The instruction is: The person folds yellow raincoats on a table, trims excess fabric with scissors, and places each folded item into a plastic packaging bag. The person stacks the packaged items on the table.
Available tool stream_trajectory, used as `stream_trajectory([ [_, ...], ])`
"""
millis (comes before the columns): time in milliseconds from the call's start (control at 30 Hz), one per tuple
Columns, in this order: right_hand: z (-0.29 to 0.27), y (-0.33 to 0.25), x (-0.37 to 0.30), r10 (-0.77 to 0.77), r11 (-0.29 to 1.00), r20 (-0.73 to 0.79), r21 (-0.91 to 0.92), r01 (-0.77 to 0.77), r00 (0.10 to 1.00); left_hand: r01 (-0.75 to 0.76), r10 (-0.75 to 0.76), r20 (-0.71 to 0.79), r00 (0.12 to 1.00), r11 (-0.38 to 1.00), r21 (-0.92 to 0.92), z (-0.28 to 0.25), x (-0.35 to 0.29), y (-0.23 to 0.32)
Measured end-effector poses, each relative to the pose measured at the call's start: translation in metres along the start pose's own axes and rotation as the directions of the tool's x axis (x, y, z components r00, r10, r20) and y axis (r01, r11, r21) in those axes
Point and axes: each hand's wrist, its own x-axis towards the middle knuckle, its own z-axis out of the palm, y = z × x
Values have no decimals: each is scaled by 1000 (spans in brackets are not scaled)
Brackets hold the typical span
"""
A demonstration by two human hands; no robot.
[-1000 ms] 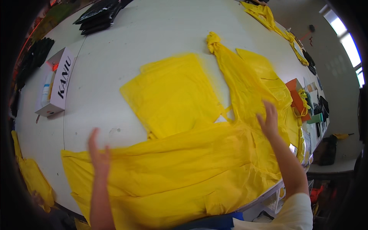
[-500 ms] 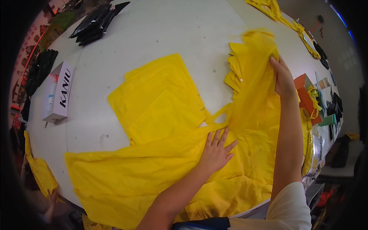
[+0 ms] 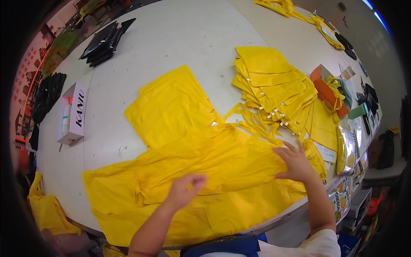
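Note:
A wide yellow cloth garment [image 3: 222, 199] with thin straps lies spread along the near side of the table, its upper layer folded over and wrinkled. Over its left-middle part is my left hand [image 3: 187, 188], smeared by motion, so its fingers do not show clearly. My right hand [image 3: 297, 163] is at the garment's right end, fingers apart and nothing gripped. Just beyond, a folded yellow piece [image 3: 171, 107] lies flat. To its right, a fanned stack of folded yellow pieces [image 3: 274, 81] shows small white tags, with loose yellow straps [image 3: 257, 122] between.
Black plastic packages [image 3: 102, 43] lie at the far left, a white box [image 3: 77, 113] stands below them. An orange box [image 3: 327, 90], a green roll [image 3: 358, 111] and clear-wrapped packs [image 3: 346, 150] line the right edge. A yellow bag-like piece [image 3: 51, 214] hangs at the lower left.
My right hand has come down and nearer, letting go of the raised cloth, which now lies folded over the garment. My left hand has moved left and nearer. The fanned stack is uncovered.

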Motion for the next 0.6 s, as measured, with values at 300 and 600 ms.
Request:
stream_trajectory([
  [300,32,69,-31,-5,1000,-74,30,8,997,-71,176,-45,983,599,797,89,168,-3],
  [600,55,76,-31,-95,981,-246,-189,49,965,-278,325,67,943,663,695,41,214,7],
])
